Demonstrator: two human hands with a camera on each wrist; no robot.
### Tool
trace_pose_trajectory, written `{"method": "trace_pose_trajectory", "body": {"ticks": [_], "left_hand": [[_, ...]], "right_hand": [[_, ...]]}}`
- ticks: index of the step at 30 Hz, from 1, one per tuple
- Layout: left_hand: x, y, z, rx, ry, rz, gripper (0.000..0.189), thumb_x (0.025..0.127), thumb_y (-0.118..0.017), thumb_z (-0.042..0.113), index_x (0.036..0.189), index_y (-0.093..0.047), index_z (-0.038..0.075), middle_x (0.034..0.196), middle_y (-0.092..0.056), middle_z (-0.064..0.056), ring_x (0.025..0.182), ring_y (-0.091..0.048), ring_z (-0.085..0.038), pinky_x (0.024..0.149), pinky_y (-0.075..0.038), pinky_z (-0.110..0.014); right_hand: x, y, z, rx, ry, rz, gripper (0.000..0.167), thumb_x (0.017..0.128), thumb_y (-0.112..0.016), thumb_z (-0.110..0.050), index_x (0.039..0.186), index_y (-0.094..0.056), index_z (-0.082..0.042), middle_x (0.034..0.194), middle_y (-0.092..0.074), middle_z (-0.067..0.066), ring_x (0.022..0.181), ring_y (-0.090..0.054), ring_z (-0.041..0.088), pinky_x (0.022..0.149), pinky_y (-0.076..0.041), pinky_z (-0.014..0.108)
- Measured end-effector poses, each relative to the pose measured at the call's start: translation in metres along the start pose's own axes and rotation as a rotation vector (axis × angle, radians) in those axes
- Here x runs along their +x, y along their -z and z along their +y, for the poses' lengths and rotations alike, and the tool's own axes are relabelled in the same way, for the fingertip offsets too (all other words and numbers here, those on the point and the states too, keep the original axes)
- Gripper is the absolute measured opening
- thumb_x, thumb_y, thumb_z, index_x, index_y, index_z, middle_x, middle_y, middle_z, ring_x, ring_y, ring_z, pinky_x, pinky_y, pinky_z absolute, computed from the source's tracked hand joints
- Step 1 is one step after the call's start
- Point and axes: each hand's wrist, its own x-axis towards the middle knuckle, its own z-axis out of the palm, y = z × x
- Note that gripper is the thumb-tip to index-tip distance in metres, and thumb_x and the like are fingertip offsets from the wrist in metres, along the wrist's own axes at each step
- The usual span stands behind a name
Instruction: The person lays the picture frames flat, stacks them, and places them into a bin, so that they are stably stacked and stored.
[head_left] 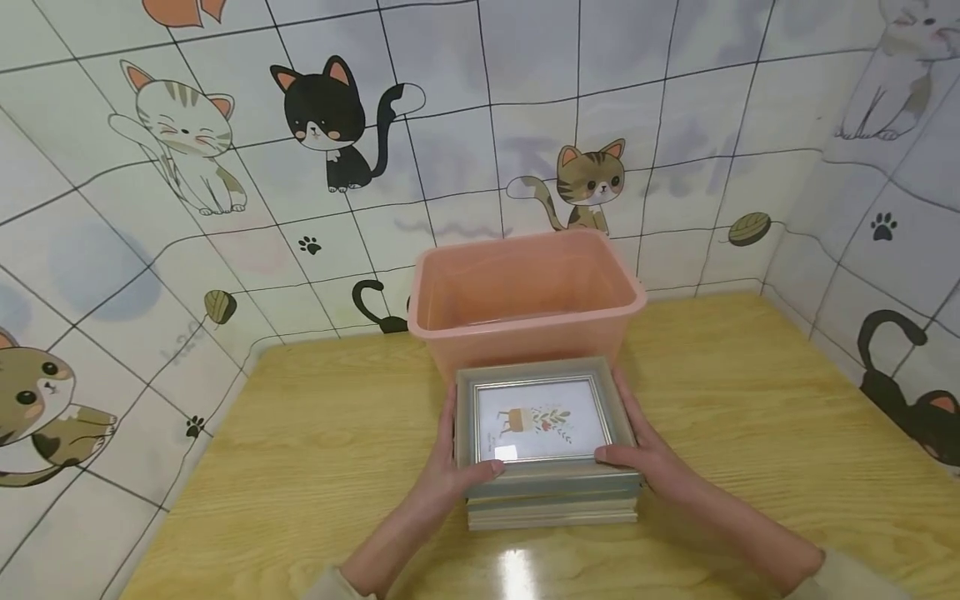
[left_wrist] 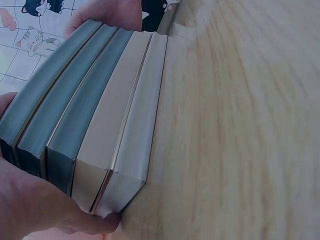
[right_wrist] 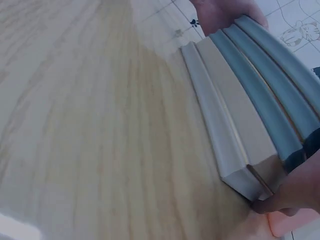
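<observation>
A stack of picture frames (head_left: 553, 510) lies flat on the wooden table, right in front of the pink bin. The top picture frame (head_left: 536, 417) has a grey-blue border and a print of a plant in a pot. Blue-grey frames (left_wrist: 75, 95) make up the upper part, with pale cream and white frames (right_wrist: 212, 115) beneath. My left hand (head_left: 448, 473) grips the stack's left side, thumb over the top frame's near edge. On the opposite side my right hand (head_left: 651, 458) holds it likewise. In both wrist views, fingers reach down to the lowest frames near the tabletop.
Behind the stack stands a pink plastic bin (head_left: 525, 337), its inner floor mostly hidden by its front wall. A wall covering (head_left: 465, 167) with cartoon cats borders the wooden table (head_left: 337, 450) at the back and on both sides.
</observation>
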Motion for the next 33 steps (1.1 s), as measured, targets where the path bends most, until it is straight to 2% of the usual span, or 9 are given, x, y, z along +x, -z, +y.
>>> {"method": "trace_pose_trajectory", "body": {"ticks": [8, 14, 17, 20, 23, 25, 28, 31, 33], "left_hand": [[-0.008, -0.006, -0.002, -0.092, -0.062, 0.003, 0.124, 0.077, -0.083, 0.014, 0.166, 0.002, 0.036, 0.171, 0.007, -0.006, 0.153, 0.010, -0.037, 0.113, 0.001, -0.074], [-0.015, -0.010, -0.001, -0.142, -0.081, -0.013, 0.124, 0.078, -0.081, 0.011, 0.165, 0.003, 0.041, 0.171, 0.006, -0.005, 0.153, 0.002, -0.036, 0.116, -0.005, -0.068], [-0.017, -0.011, 0.000, -0.168, -0.078, -0.026, 0.123, 0.079, -0.079, 0.009, 0.164, 0.004, 0.042, 0.171, 0.009, -0.005, 0.153, 0.006, -0.037, 0.115, -0.004, -0.070], [-0.018, -0.012, 0.002, -0.173, -0.068, -0.025, 0.122, 0.080, -0.079, 0.009, 0.164, 0.004, 0.042, 0.171, 0.011, -0.004, 0.153, 0.011, -0.036, 0.114, 0.000, -0.072], [-0.020, -0.013, 0.007, -0.166, -0.061, -0.024, 0.122, 0.081, -0.078, 0.009, 0.164, 0.004, 0.041, 0.171, 0.012, -0.004, 0.152, 0.013, -0.036, 0.113, 0.002, -0.073], [-0.021, -0.013, 0.011, -0.165, -0.076, -0.031, 0.122, 0.081, -0.078, 0.009, 0.164, 0.005, 0.041, 0.171, 0.010, -0.005, 0.153, 0.001, -0.036, 0.117, -0.005, -0.067], [-0.019, -0.012, 0.021, -0.168, -0.119, -0.049, 0.122, 0.081, -0.077, 0.009, 0.164, 0.007, 0.042, 0.170, 0.001, -0.006, 0.145, -0.030, -0.036, 0.116, -0.029, -0.050], [-0.015, -0.011, 0.033, -0.178, -0.183, -0.070, 0.122, 0.081, -0.075, 0.008, 0.163, 0.008, 0.042, 0.169, -0.008, -0.005, 0.129, -0.051, -0.032, 0.104, -0.046, -0.035], [-0.013, -0.010, 0.041, -0.188, -0.219, -0.081, 0.122, 0.081, -0.074, 0.007, 0.163, 0.008, 0.043, 0.168, -0.012, -0.002, 0.129, -0.053, -0.030, 0.101, -0.048, -0.032]], "right_hand": [[-0.008, -0.005, 0.003, 0.039, 0.005, 0.013, 0.110, 0.086, -0.062, -0.006, 0.163, 0.009, -0.041, 0.169, 0.017, 0.014, 0.147, 0.007, 0.045, 0.108, 0.002, 0.075], [-0.015, -0.007, 0.004, 0.032, 0.023, 0.023, 0.109, 0.087, -0.062, -0.005, 0.164, 0.007, -0.042, 0.169, 0.015, 0.015, 0.146, 0.002, 0.046, 0.109, -0.001, 0.073], [-0.019, -0.008, 0.004, 0.065, 0.023, 0.011, 0.107, 0.089, -0.060, -0.005, 0.163, 0.007, -0.043, 0.169, 0.014, 0.013, 0.146, -0.001, 0.044, 0.117, -0.012, 0.050], [-0.022, -0.008, 0.004, 0.095, 0.030, 0.007, 0.106, 0.090, -0.059, -0.003, 0.163, 0.005, -0.043, 0.170, 0.015, 0.011, 0.147, 0.000, 0.040, 0.108, -0.021, 0.020], [-0.024, -0.008, 0.001, 0.101, 0.045, 0.015, 0.105, 0.090, -0.058, -0.002, 0.164, 0.004, -0.042, 0.170, 0.014, 0.011, 0.146, -0.005, 0.032, 0.099, -0.024, 0.011], [-0.024, -0.007, -0.003, 0.094, 0.068, 0.022, 0.104, 0.090, -0.057, -0.002, 0.164, 0.004, -0.040, 0.170, 0.012, 0.010, 0.147, -0.006, 0.029, 0.110, -0.020, 0.022], [-0.022, -0.005, -0.014, 0.069, 0.115, 0.020, 0.102, 0.090, -0.056, -0.003, 0.165, 0.004, -0.039, 0.171, 0.009, 0.008, 0.147, -0.008, 0.028, 0.115, -0.016, 0.036], [-0.018, -0.003, -0.026, 0.051, 0.185, 0.011, 0.102, 0.090, -0.055, -0.002, 0.165, 0.005, -0.036, 0.170, 0.008, 0.009, 0.146, -0.013, 0.026, 0.112, -0.021, 0.030], [-0.016, -0.001, -0.034, 0.049, 0.230, 0.001, 0.102, 0.090, -0.054, 0.000, 0.165, 0.005, -0.036, 0.170, 0.007, 0.010, 0.143, -0.017, 0.023, 0.105, -0.027, 0.019]]}}
